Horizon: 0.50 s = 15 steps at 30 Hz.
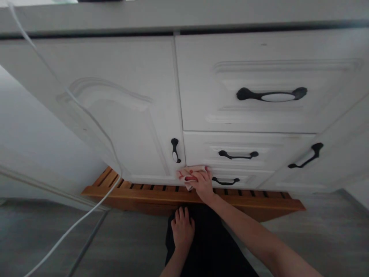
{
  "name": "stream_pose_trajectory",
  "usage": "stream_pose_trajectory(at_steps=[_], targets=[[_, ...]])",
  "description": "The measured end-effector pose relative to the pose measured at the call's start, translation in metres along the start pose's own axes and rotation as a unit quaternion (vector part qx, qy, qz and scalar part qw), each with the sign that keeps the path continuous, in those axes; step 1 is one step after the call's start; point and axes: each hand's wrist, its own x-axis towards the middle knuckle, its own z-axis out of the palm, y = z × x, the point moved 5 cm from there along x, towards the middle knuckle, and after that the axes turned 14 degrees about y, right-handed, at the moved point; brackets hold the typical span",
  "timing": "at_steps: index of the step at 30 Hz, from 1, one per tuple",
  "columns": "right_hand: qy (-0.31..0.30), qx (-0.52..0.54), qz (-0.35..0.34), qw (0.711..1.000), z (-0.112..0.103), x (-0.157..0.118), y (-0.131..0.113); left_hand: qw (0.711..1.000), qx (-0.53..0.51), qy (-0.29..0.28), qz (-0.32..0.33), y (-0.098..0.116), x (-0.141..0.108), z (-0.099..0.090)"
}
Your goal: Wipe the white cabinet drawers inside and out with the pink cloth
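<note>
With my right hand (pixel 203 186) I press a white cloth with red marks (pixel 184 172) against the lower front of a white cabinet, where the door (pixel 115 127) meets the bottom drawer (pixel 250 177). The fingers are bent over the cloth, which bunches out to their left. My left hand (pixel 183 227) lies flat on my dark-clothed knee (pixel 201 219), fingers stretched and holding nothing. Just right of the cloth is the bottom drawer's black handle (pixel 225 181). The door's black and white handle (pixel 175 151) sits a little above it.
A slatted wooden bench (pixel 144 196) runs along the cabinet's base, between it and my legs. A white cable (pixel 98 123) hangs down across the left side. Above are the countertop edge (pixel 184 17) and larger drawer handle (pixel 272 94). Grey floor (pixel 135 246) lies below.
</note>
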Motion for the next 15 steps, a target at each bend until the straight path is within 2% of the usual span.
stream_pose_trajectory(at_steps=[3, 5, 8, 11, 15], targets=[[-0.053, 0.01, -0.03, 0.998, 0.012, 0.003, 0.003, 1.0, 0.017, 0.007, 0.01, 0.0, -0.001, -0.002], [-0.091, 0.029, -0.06, 0.994, 0.019, -0.01, 0.0, 0.999, 0.028, 0.012, 0.016, -0.002, -0.003, -0.002], [-0.121, 0.041, -0.07, 0.989, 0.028, -0.031, -0.007, 0.999, 0.041, 0.014, 0.025, -0.005, -0.004, -0.001], [-0.14, 0.049, -0.072, 0.986, 0.033, -0.037, -0.01, 0.998, 0.054, 0.011, 0.034, -0.003, -0.002, -0.001], [-0.166, 0.081, -0.113, 0.976, 0.022, -0.037, 0.013, 0.997, 0.07, 0.009, 0.044, 0.003, 0.001, -0.002]])
